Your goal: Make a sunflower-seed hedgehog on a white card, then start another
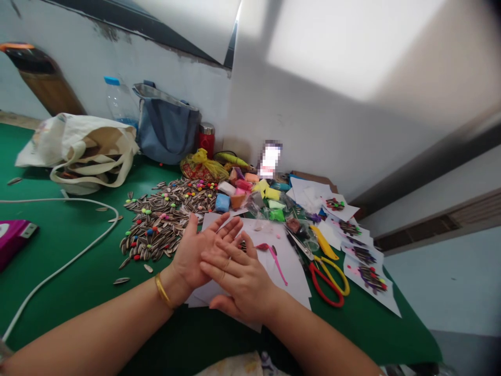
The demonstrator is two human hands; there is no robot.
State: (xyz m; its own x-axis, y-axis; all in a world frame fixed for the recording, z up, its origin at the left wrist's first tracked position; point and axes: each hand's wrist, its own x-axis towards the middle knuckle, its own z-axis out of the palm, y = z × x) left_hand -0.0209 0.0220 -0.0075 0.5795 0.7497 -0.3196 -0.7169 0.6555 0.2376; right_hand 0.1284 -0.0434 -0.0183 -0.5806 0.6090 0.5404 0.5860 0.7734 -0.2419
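My left hand (198, 250) lies palm up over white paper sheets (291, 261), fingers stretched out, a gold bangle on its wrist. My right hand (238, 274) rests flat across the left palm, fingers extended and pressed onto it. Whether anything lies between the palms is hidden. Just beyond the fingertips a pink tool (277, 262) and a small red clay bit lie on the paper. A heap of sunflower seeds (164, 222) dotted with coloured clay balls spreads to the left of my hands.
Coloured clay blocks (242, 196) sit behind the paper. Red and yellow scissors (331, 279) and a yellow knife lie to the right, beside paper pieces with seed designs (366, 271). Cloth bags, a bottle, a red flask and a white cable occupy the green table (78, 250).
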